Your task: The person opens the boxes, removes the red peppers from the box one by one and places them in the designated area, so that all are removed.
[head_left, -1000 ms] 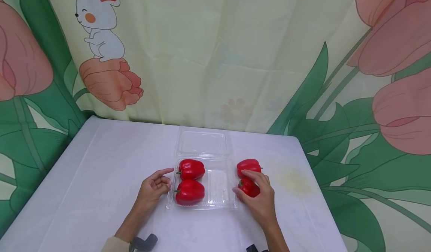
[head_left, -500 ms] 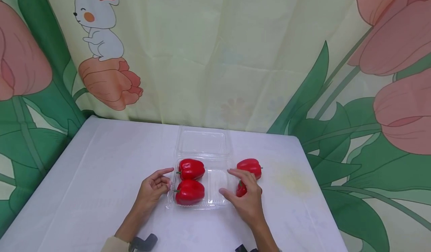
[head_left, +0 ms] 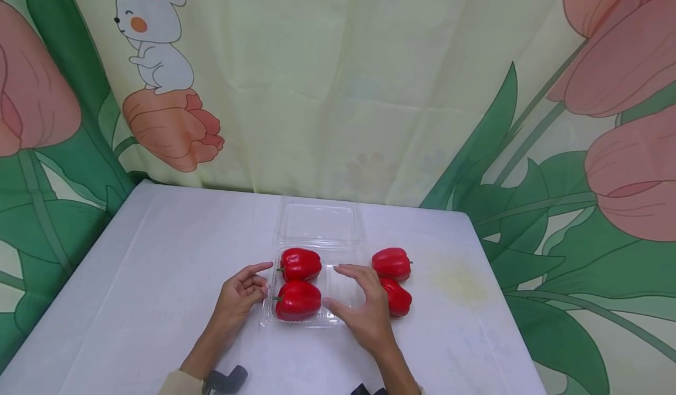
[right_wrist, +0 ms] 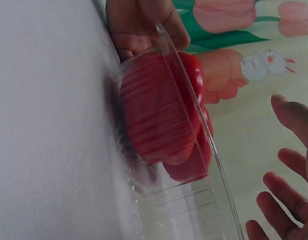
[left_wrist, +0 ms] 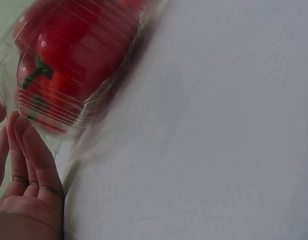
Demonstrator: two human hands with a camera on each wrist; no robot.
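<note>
In the head view, a clear plastic clamshell container [head_left: 317, 324] lies open with two red bell peppers in its left half, a far one [head_left: 300, 264] and a near one [head_left: 298, 301]. My left hand [head_left: 241, 292] rests at the container's left edge; the left wrist view has its fairly straight fingers [left_wrist: 41, 155] against the corner. Over the container's right half is my right hand [head_left: 364, 310], thumb and fingers spread with nothing between them. Two more red bell peppers lie right of the container, one [head_left: 392, 263] behind the other [head_left: 398, 298], which my right hand partly hides.
The container's clear lid [head_left: 319, 222] lies folded back behind its base. White cloth covers the table [head_left: 158, 277]. Behind it hangs a curtain [head_left: 401, 90] printed with tulips and a rabbit. Dark wrist mounts [head_left: 227, 380] show near the bottom edge.
My right hand has moved left from around the near loose pepper to above the container, leaving that pepper on the table. My left hand has stayed at the container's edge.
</note>
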